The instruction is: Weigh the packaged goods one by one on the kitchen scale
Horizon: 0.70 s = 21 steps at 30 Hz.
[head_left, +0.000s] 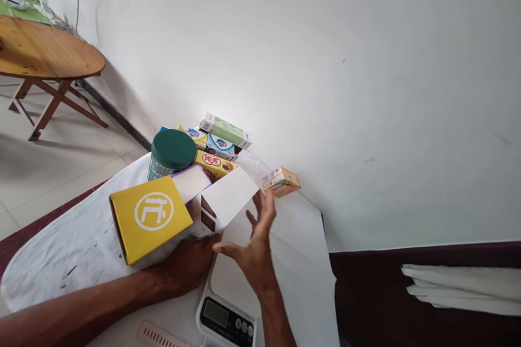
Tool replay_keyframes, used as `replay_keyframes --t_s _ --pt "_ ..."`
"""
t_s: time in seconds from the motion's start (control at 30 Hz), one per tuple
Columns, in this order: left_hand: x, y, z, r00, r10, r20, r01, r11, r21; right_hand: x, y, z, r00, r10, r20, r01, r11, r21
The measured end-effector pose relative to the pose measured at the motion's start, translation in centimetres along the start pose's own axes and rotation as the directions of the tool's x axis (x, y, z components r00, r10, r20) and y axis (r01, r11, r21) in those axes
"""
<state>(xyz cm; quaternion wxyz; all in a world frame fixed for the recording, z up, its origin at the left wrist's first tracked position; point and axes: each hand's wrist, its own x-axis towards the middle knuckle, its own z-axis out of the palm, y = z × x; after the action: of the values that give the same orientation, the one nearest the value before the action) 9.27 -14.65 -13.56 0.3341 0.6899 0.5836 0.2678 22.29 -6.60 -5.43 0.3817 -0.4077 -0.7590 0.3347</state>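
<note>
My left hand [188, 264] rests against the underside of a white box [223, 199] whose flap stands open, and its fingers are hidden beneath the box. My right hand [253, 244] hovers open with fingers spread, just right of that box and above a white digital scale [228, 303]. A small orange carton [281, 181] sits beyond my right fingertips, apart from them. A yellow box with a white logo [150, 218] lies to the left of the white box.
A green-lidded can [171, 154] and several small packets [220, 141] are stacked against the white wall. White paper [73, 249] covers the dark table. Folded white sheets [464, 287] lie at the right. A round wooden table [44, 54] stands far left.
</note>
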Motion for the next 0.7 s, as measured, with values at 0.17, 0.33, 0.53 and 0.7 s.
replay_keyframes --t_s 0.17,0.33,0.53,0.7 --pt "0.0 -0.6 0.2 0.998 0.050 0.039 -0.052 0.996 0.073 0.1 -0.2 3.1 0.997 0.012 -0.079 -0.009 0.999 0.031" --pt "-0.1 -0.2 -0.2 0.997 0.076 0.023 -0.078 0.994 0.080 0.6 0.1 3.0 0.999 -0.005 -0.053 0.005 1.000 0.007" --pt "-0.4 -0.3 -0.4 0.997 0.080 -0.004 -0.080 0.995 0.059 0.7 -1.2 3.1 0.985 -0.091 -0.148 0.081 0.994 -0.073" --pt "-0.8 -0.2 -0.3 0.996 0.090 -0.020 -0.089 0.995 0.052 1.2 -2.2 2.4 0.970 -0.125 -0.207 0.102 0.988 -0.118"
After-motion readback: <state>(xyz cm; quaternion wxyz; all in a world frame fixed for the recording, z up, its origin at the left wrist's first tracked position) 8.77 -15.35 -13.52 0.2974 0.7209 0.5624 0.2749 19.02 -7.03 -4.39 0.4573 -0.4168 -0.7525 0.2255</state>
